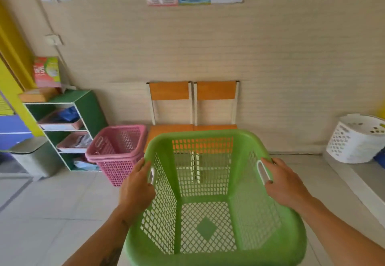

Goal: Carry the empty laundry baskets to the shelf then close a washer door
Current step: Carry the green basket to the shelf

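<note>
An empty green laundry basket fills the lower middle of the view, held off the floor. My left hand grips its left rim at the handle slot. My right hand grips the right rim at the other handle slot. Two stacked pink baskets stand on the floor ahead to the left, beside a green and white shelf. No washer shows in this view.
Two orange chairs stand against the wall straight ahead. A grey lidded bin sits left of the shelf. A white basket rests on a raised ledge at the right. Pale floor tiles lie between me and the shelf.
</note>
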### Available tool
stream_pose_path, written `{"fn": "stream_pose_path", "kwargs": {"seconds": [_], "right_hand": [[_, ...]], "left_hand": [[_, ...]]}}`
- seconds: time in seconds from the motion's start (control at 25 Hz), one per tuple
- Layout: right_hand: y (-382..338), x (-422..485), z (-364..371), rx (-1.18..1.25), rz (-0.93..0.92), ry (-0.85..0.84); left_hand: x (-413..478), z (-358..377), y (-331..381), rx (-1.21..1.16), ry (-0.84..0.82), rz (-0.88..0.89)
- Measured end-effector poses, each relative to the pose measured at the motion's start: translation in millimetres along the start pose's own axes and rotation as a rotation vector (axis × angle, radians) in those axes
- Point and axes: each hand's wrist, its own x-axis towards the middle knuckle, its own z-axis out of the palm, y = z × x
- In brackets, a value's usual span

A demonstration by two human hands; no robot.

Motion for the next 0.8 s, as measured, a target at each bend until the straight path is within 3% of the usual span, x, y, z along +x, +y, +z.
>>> {"fn": "stream_pose_path", "kwargs": {"seconds": [0.52,0.8], "right_hand": [[-252.1,313.6,107.7,0.087,-0.347,-0.150],[-389.8,417.4,158.6,0.034,-0.346,-0.092]], "left_hand": [[193.0,-80.8,-195.7,0.269,0.161,-0.360],[318.1,-107.5,-338.0,0.253,0.191,-0.330]]}}
